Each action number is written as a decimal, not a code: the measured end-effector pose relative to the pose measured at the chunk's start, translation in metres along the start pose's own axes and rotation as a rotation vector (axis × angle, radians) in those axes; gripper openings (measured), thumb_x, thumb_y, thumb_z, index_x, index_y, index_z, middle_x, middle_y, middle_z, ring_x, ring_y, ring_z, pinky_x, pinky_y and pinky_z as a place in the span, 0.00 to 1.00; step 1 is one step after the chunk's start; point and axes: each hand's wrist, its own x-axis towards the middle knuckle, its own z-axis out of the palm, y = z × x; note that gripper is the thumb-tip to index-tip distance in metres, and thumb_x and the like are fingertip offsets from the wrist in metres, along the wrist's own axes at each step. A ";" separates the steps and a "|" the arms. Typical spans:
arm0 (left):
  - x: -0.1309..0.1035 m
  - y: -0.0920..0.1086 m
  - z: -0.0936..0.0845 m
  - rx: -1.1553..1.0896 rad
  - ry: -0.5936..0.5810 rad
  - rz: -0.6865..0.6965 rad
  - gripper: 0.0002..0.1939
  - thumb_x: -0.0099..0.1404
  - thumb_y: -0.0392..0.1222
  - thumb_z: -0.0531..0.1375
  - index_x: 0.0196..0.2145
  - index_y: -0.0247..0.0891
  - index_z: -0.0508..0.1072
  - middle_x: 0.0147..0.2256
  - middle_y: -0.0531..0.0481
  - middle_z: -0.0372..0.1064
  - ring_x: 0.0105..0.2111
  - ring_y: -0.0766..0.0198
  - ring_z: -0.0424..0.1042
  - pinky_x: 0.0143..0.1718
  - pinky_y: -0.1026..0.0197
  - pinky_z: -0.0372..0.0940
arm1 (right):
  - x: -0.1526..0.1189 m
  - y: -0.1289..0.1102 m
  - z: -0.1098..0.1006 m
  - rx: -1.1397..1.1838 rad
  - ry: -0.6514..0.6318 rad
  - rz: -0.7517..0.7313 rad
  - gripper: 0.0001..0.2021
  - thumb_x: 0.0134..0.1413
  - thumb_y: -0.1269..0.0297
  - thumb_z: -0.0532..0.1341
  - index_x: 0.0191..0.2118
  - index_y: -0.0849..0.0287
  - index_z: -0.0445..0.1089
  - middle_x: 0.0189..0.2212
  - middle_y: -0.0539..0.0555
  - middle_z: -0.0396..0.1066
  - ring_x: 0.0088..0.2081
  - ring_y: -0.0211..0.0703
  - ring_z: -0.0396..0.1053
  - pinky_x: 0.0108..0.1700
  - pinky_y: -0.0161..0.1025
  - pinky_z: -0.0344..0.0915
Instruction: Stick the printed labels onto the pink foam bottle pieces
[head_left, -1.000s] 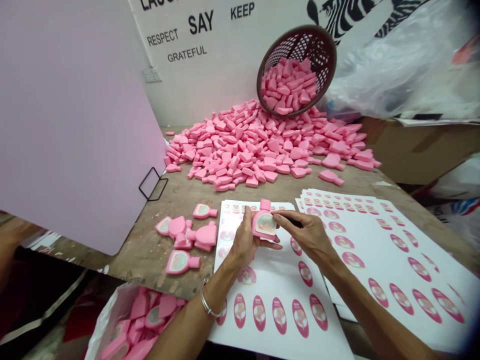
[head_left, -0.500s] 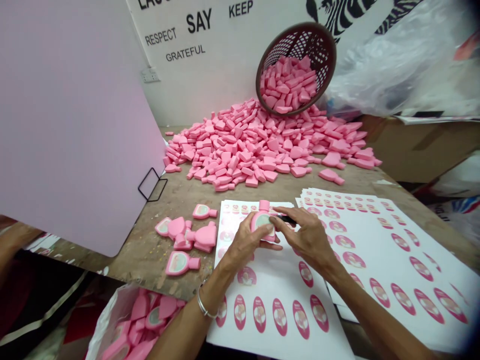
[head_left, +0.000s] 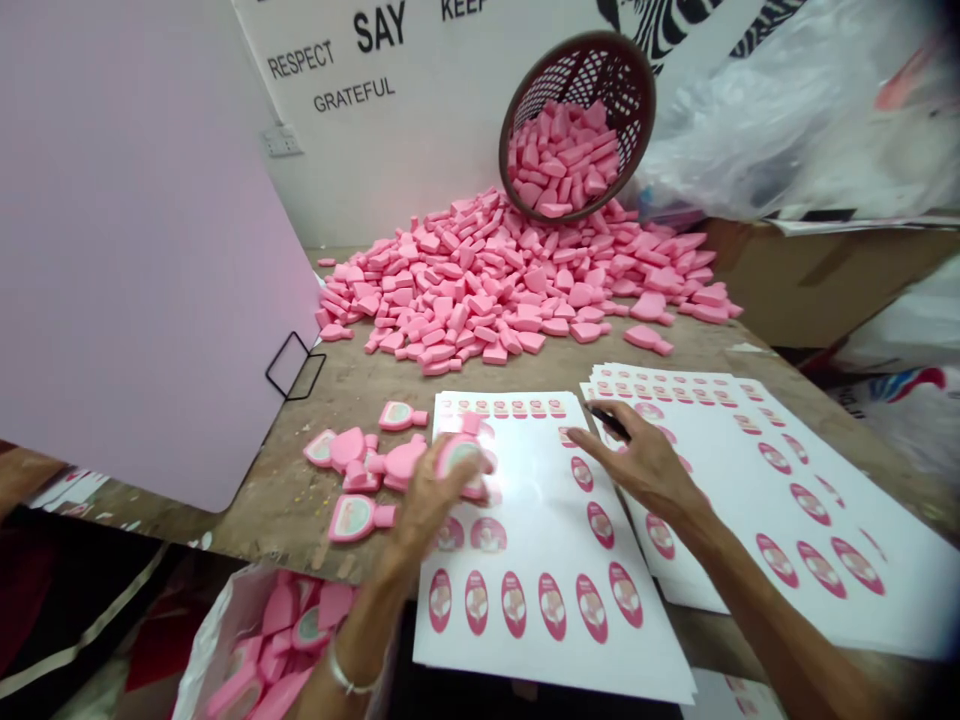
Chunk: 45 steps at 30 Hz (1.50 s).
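My left hand (head_left: 431, 495), blurred by motion, grips a pink bottle-shaped piece (head_left: 463, 462) with a pale label, over the left part of a sticker sheet (head_left: 540, 540). Between the fingers of my right hand (head_left: 649, 460) is a dark, slim tool (head_left: 609, 421), above the sheet's right edge. Several pink pieces, some labelled, lie on the table left of the sheet, one of them a labelled piece (head_left: 358, 517) near the front.
A large pile of pink pieces (head_left: 480, 280) covers the table's back, below a tilted brown basket (head_left: 643, 90). More sticker sheets (head_left: 720, 480) lie right. A pink board (head_left: 150, 250) stands left, with a white bag (head_left: 202, 650) of pieces below.
My hands have moved apart. The left one has carried the pink piece leftward, and the right one has drawn back to the right with the dark tool. The view has shifted slightly.
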 end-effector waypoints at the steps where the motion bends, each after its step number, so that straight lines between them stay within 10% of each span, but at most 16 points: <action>1: 0.002 0.000 -0.018 0.136 0.164 0.041 0.16 0.62 0.53 0.57 0.39 0.38 0.69 0.34 0.47 0.74 0.27 0.63 0.71 0.32 0.58 0.70 | -0.014 0.008 -0.006 -0.135 -0.015 0.033 0.30 0.46 0.39 0.60 0.47 0.58 0.69 0.44 0.60 0.73 0.43 0.54 0.72 0.40 0.47 0.67; 7: 0.006 -0.007 -0.088 0.917 0.751 0.457 0.22 0.64 0.53 0.54 0.47 0.32 0.69 0.50 0.35 0.66 0.53 0.45 0.63 0.54 0.42 0.58 | -0.115 0.031 0.001 -0.650 -0.031 0.105 0.26 0.48 0.38 0.58 0.40 0.57 0.71 0.34 0.60 0.74 0.36 0.57 0.72 0.33 0.47 0.66; 17: -0.092 -0.107 -0.002 1.357 0.151 0.585 0.25 0.68 0.45 0.51 0.58 0.30 0.62 0.61 0.31 0.56 0.62 0.44 0.54 0.59 0.34 0.51 | -0.143 0.016 0.016 -0.714 0.087 0.011 0.20 0.59 0.50 0.53 0.43 0.61 0.69 0.34 0.62 0.73 0.38 0.57 0.72 0.37 0.49 0.65; 26: -0.088 -0.094 0.030 1.308 -0.056 0.577 0.29 0.69 0.50 0.48 0.63 0.33 0.57 0.65 0.36 0.49 0.65 0.47 0.46 0.63 0.39 0.46 | -0.150 0.027 0.014 -0.568 0.293 0.063 0.24 0.57 0.50 0.50 0.49 0.65 0.68 0.38 0.65 0.73 0.42 0.60 0.70 0.40 0.51 0.66; 39: -0.047 -0.112 -0.013 0.908 -0.057 0.631 0.26 0.69 0.42 0.49 0.63 0.37 0.57 0.64 0.39 0.52 0.63 0.52 0.55 0.58 0.49 0.61 | -0.118 0.049 -0.022 0.052 0.163 0.282 0.16 0.50 0.49 0.56 0.24 0.56 0.68 0.18 0.49 0.68 0.22 0.42 0.64 0.24 0.37 0.61; 45: -0.030 -0.133 -0.013 1.194 0.024 0.985 0.37 0.66 0.41 0.54 0.68 0.36 0.42 0.62 0.36 0.55 0.62 0.44 0.54 0.56 0.40 0.59 | -0.105 0.094 -0.101 -0.086 0.267 0.285 0.21 0.45 0.42 0.59 0.22 0.57 0.70 0.18 0.50 0.67 0.21 0.40 0.63 0.24 0.36 0.59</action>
